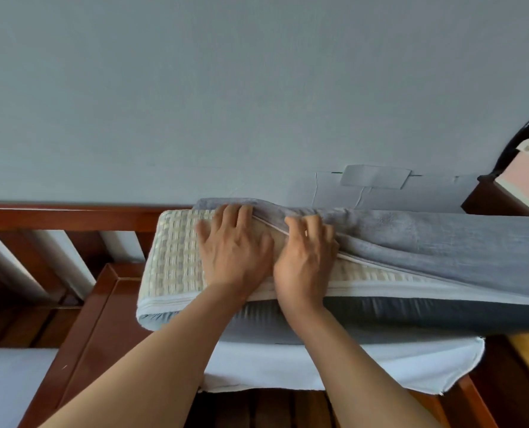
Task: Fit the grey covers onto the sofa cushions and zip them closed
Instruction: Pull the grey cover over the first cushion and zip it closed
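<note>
Grey plush fabric bunches under the right hand (305,261), whose curled fingers pinch the cover (427,242) at its zip edge, while the left hand (234,253) presses spread fingers flat on the woven cushion (176,264). It lies on a wooden sofa frame (102,291) against the wall (257,88), its left end uncovered. Soft and light, the cover looks best pulled by that hem; the springy cushion needs pressing down.
</note>
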